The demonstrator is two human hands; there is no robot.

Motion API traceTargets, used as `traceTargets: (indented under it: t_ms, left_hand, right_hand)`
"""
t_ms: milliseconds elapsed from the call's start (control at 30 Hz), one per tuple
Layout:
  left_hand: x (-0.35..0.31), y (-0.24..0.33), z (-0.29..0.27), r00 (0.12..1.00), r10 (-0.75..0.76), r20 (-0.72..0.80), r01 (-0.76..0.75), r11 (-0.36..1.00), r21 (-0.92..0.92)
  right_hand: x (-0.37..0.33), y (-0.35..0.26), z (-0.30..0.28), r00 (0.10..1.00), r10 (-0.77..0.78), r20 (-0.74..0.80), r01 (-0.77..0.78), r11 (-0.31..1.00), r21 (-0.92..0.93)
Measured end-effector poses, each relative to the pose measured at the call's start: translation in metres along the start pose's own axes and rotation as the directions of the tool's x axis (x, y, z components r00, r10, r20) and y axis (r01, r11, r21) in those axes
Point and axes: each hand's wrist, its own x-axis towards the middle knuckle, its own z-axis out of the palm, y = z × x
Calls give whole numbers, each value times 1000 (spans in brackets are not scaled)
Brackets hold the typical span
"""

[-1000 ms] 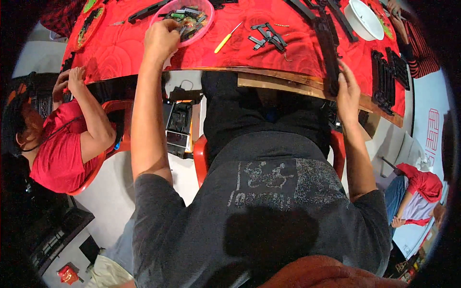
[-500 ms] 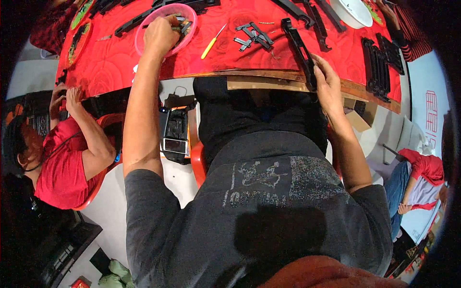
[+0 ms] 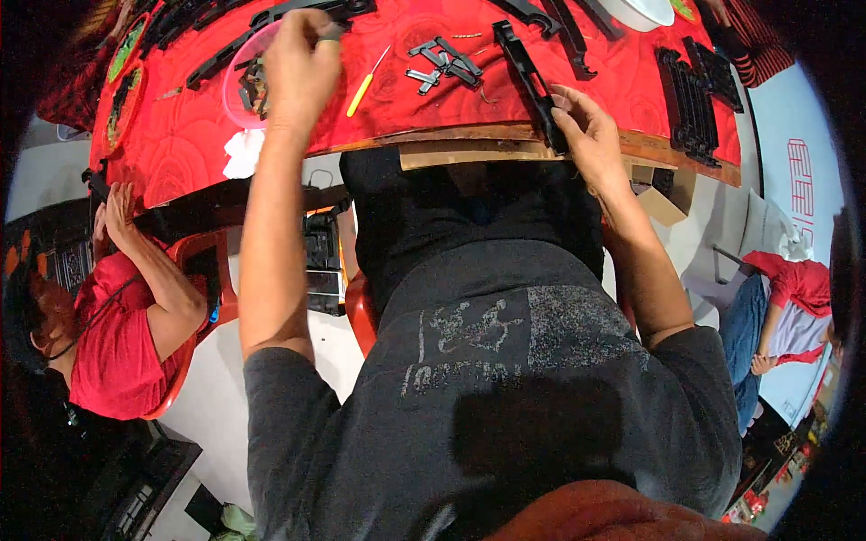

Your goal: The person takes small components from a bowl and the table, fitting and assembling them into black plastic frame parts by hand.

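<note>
My right hand [image 3: 586, 133] grips the near end of a long, narrow black plastic part [image 3: 523, 74], which slants over the table's front edge. Raised beside the pink bowl [image 3: 231, 101], my left hand [image 3: 305, 74] has its fingers pinched together, and what they may hold is too small to make out. Small dark and metallic pieces [image 3: 253, 86] lie inside that bowl. Between my hands are a yellow-handled screwdriver [image 3: 363, 92] and a loose pile of small black parts [image 3: 444, 65].
A white crumpled tissue [image 3: 244, 153] lies near the front edge of the red tablecloth [image 3: 397, 108]. Long black parts [image 3: 690, 113] are lined up at the right, with a white bowl [image 3: 639, 13] beyond. A co-worker [image 3: 135, 334] sits at left; another person [image 3: 789, 284] sits at right.
My left hand has come up out of the pink bowl, its fingers pinched. My right hand still holds the long black part. The whole view has shifted slightly.
</note>
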Motion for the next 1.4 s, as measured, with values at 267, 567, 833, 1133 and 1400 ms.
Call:
traceTargets:
  t_ms: [267,567,833,1133,1400]
  left_hand:
    - [-41,79,113,931,-242,273,363,677,-640]
    - [-41,90,149,993,-111,30,115,968,-225]
    - [-50,99,163,993,-112,23,115,971,-210]
    - [-60,97,173,995,-98,-5,96,983,-157]
    - [-69,98,170,999,5,-44,-11,992,-125]
  right_hand:
    - [0,-11,6,993,96,62,-106,976,189]
    - [4,7,10,1000,-27,5,26,999,22]
    - [6,9,13,1000,-3,14,1,981,193]
    - [3,1,18,1000,-18,4,17,975,220]
    - [5,21,21,992,-103,-68,103,995,4]
